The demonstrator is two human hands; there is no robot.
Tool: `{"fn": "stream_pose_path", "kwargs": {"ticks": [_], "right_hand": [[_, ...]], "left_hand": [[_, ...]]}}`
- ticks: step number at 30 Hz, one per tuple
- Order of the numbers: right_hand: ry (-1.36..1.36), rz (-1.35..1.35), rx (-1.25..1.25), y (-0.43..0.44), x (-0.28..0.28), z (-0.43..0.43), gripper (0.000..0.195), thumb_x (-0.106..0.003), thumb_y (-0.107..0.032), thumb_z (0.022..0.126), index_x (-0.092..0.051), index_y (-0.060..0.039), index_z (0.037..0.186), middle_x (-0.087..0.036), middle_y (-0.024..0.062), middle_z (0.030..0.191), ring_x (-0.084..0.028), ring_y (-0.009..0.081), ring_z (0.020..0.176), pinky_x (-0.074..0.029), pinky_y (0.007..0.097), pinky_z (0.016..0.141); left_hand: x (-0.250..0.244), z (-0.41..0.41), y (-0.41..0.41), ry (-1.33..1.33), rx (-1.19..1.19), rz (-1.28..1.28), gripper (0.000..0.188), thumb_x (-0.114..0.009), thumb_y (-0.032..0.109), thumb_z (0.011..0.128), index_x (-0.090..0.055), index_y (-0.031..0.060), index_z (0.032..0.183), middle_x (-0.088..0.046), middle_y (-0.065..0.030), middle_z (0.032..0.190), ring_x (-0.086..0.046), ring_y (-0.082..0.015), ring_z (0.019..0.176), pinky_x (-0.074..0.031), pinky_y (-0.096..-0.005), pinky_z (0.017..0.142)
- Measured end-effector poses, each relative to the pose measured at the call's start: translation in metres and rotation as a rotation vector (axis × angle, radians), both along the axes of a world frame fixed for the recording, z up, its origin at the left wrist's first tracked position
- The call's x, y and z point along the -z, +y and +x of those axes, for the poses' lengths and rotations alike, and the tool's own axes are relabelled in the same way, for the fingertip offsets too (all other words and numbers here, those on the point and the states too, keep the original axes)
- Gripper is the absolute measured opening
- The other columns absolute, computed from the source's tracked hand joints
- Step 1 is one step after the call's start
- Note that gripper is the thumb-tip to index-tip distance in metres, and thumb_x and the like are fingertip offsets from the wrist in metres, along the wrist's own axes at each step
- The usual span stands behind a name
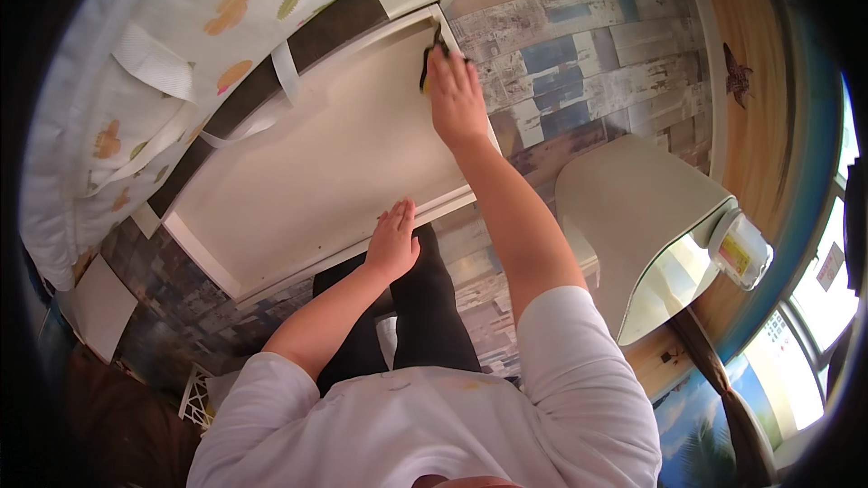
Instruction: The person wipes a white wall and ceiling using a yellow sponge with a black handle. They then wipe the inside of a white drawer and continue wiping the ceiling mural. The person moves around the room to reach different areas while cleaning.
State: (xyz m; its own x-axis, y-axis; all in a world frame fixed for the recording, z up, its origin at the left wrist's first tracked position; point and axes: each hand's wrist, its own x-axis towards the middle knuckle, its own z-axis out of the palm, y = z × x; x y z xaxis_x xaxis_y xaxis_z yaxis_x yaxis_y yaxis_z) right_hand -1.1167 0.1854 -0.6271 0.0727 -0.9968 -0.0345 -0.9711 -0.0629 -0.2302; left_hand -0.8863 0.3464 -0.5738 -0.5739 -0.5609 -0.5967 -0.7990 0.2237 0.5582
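Note:
A wide, shallow white drawer (339,129) is pulled out before me, its inside pale. My left hand (393,240) rests on the drawer's near front edge, fingers together and nothing visible in it. At the far right corner of the drawer, my right hand (458,91) reaches over a small black and yellow object (427,68). The hand covers most of that object, so its kind and whether the fingers grip it cannot be told. White straps (285,71) hang over the drawer's back edge.
A white quilted cover (224,20) with orange and green prints lies beyond the drawer. At the right stands a pale rounded cabinet or stool (630,217), with a clear lidded jar (742,251) beside its edge. The floor (576,68) has a patchwork wood pattern. A white lattice basket (196,396) is at lower left.

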Motion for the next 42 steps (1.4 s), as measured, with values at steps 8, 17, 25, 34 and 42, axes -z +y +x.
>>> {"fn": "stream_pose_path", "kwargs": {"ticks": [8, 17, 25, 34, 42], "right_hand": [[-0.123, 0.265, 0.215, 0.102, 0.027, 0.024, 0.074, -0.055, -0.018, 0.092, -0.026, 0.0033, 0.157, -0.026, 0.023, 0.164, -0.025, 0.0402, 0.152, -0.031, 0.0527, 0.119], [-0.213, -0.027, 0.301, -0.062, 0.039, 0.079, 0.058, -0.053, -0.007, 0.093, -0.04, 0.0059, 0.148, -0.034, 0.0215, 0.16, -0.029, 0.0398, 0.15, -0.032, 0.0465, 0.12], [-0.524, 0.073, 0.054, 0.014, 0.017, 0.104, 0.04, -0.058, 0.002, 0.09, -0.063, -0.002, 0.13, -0.054, 0.0156, 0.146, -0.047, 0.0382, 0.14, -0.045, 0.0446, 0.111], [-0.661, -0.113, 0.243, 0.028, -0.051, 0.099, 0.045, -0.06, 0.007, 0.084, -0.067, -0.0024, 0.127, -0.059, 0.0193, 0.14, -0.055, 0.0387, 0.132, -0.049, 0.0439, 0.107], [-0.665, -0.266, 0.254, -0.021, -0.071, 0.087, 0.047, -0.058, 0.009, 0.084, -0.065, -0.0014, 0.129, -0.059, 0.0189, 0.141, -0.056, 0.0378, 0.132, -0.049, 0.0415, 0.107]], "left_hand": [[0.0, -0.008, 0.0, -0.017, -0.032, 0.013, 0.069, -0.058, 0.011, 0.091, -0.032, -0.0053, 0.152, -0.04, -0.022, 0.156, -0.037, -0.0349, 0.147, -0.028, -0.0492, 0.123], [0.014, 0.007, 0.004, 0.118, -0.029, -0.08, 0.056, -0.048, 0.004, 0.096, -0.037, -0.0029, 0.151, -0.041, -0.0206, 0.157, -0.039, -0.0329, 0.147, -0.031, -0.0476, 0.121], [0.024, 0.027, -0.018, 0.086, 0.143, -0.302, 0.051, -0.049, 0.013, 0.1, -0.043, 0.0099, 0.15, -0.042, -0.0069, 0.158, -0.039, -0.0236, 0.148, -0.022, -0.0531, 0.124], [0.026, 0.04, -0.08, 0.01, -0.015, -0.587, 0.053, -0.062, 0.014, 0.092, -0.052, 0.0206, 0.143, -0.048, -0.0054, 0.151, -0.042, -0.029, 0.144, -0.022, -0.0652, 0.118], [0.002, 0.051, -0.178, -0.03, -0.206, -0.78, 0.063, -0.075, 0.014, 0.077, -0.062, 0.0319, 0.137, -0.051, -0.0031, 0.147, -0.047, -0.029, 0.137, -0.033, -0.0525, 0.11]]}}
